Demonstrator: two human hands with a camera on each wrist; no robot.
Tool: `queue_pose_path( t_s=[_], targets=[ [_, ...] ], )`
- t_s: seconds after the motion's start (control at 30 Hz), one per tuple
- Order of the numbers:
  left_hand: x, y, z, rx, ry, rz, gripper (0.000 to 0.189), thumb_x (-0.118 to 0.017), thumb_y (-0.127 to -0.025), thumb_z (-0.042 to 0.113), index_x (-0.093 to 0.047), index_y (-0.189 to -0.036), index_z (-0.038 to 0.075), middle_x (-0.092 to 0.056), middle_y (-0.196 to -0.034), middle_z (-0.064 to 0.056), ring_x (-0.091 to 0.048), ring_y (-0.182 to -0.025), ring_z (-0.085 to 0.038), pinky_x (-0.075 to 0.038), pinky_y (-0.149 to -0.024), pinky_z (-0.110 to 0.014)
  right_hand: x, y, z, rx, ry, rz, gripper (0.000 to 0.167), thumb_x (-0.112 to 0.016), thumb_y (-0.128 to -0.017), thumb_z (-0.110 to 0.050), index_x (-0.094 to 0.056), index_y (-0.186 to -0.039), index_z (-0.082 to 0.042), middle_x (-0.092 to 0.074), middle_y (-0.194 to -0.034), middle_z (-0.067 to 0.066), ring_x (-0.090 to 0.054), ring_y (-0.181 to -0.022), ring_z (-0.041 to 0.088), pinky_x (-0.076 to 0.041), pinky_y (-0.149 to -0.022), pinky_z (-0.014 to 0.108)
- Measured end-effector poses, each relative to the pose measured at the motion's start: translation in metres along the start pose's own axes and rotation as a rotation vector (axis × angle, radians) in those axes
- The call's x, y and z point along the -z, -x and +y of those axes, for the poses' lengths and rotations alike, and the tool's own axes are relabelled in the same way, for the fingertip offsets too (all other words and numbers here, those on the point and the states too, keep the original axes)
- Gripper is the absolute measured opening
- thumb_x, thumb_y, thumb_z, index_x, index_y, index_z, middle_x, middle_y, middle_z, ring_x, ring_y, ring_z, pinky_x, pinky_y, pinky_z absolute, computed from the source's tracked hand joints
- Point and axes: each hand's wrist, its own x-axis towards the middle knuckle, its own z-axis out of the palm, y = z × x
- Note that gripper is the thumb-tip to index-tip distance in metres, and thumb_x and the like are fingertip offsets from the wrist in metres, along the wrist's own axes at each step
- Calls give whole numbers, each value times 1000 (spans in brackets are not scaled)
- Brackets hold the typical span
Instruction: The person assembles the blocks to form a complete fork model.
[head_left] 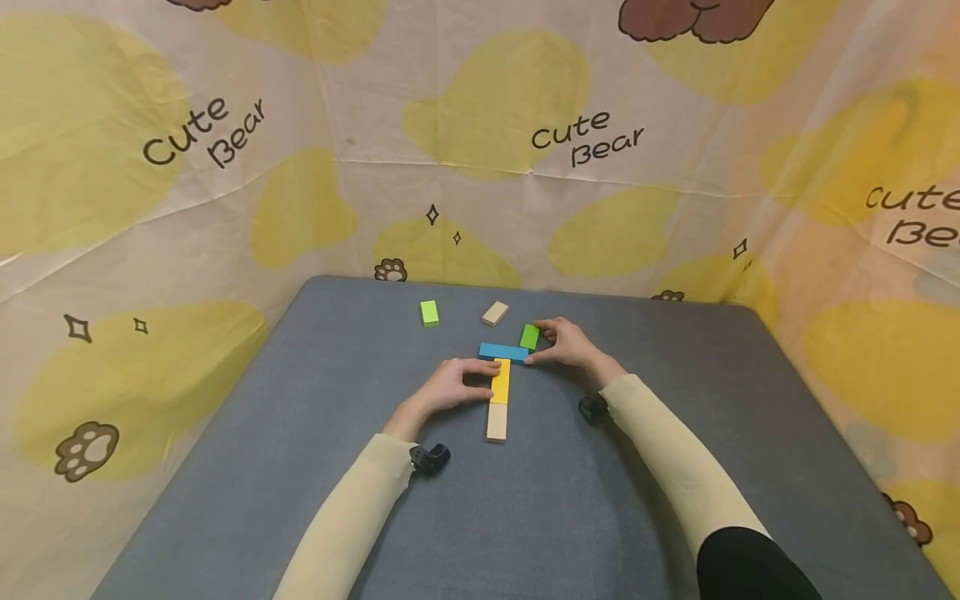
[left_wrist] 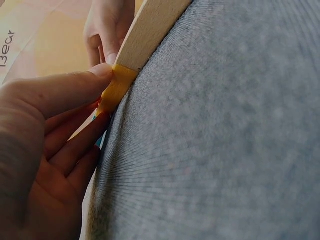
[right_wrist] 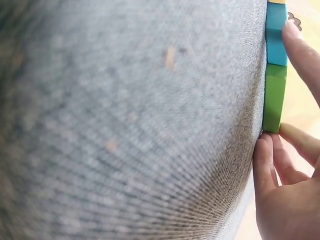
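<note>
On the grey table, a yellow block point(head_left: 501, 382) lies end to end with a plain wooden block point(head_left: 497, 423). A blue block point(head_left: 502, 352) lies crosswise at the yellow block's far end. Beyond its right end is a green block point(head_left: 529, 337), touching the blue one in the right wrist view. My left hand point(head_left: 444, 387) holds the yellow block from the left, thumb point(left_wrist: 104, 70) against it and fingers toward its far end. My right hand point(head_left: 572, 343) spans the green block, fingertips at its far end and thumb point(right_wrist: 293, 30) against the blue block.
Farther back lie a light green block point(head_left: 429, 313) and another plain wooden block point(head_left: 495, 313), apart from the joined ones. A printed cloth point(head_left: 480, 208) hangs behind the table point(head_left: 360, 350) and along its sides.
</note>
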Motion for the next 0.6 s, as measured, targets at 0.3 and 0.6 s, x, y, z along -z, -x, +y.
queue_pose_path(
  t_s=[0.3, 0.6],
  targets=[
    [0, 0, 1, 0, 0, -3, 41, -73, -83, 29, -65, -123, 20, -58, -133, 9, -47, -131, -16, -35, -109, -44, 1, 0, 2, 9, 0, -4, 90, -82, -69, -45, -44, -141, -8, -48, -130, 16, -51, -122, 34, -44, -100, 47],
    [0, 1, 1, -16, -12, 9, 41, -73, -83, 30, -66, -122, 19, -59, -133, 7, -48, -130, -18, -35, -109, -45, 4, 1, 4, 27, -52, -5, 88, -81, -72, -42, -43, -142, -6, -47, -134, 16, -52, -122, 34, -45, -100, 46]
  ],
)
